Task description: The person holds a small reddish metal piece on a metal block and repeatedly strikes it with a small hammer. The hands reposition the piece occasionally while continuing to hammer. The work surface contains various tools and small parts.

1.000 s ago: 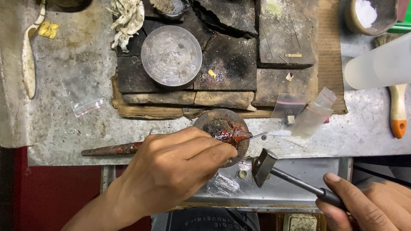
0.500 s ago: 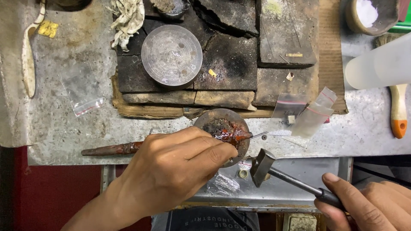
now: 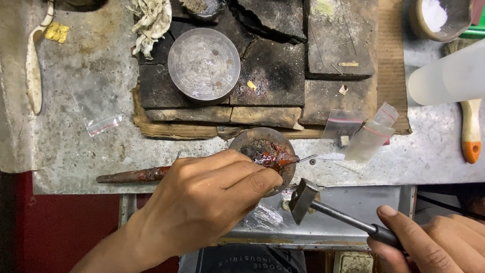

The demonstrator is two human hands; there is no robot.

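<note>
round metal dish (image 3: 204,64), orange-handled brush (image 3: 471,129), plastic bags (image 3: 371,132)

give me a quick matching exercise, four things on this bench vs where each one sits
Things:
1 small hammer
2 round metal disc
3 orange-handled brush
4 empty zip bag

Places:
A far right of the bench
B on the dark blocks, top centre
C held in the right hand
D on the bare metal sheet, left side

Pairs: 1-C, 2-B, 3-A, 4-D

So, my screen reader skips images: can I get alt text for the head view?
A left hand steadies a red-tipped stick on a round metal block; the right hand holds a small hammer beside it.
</note>
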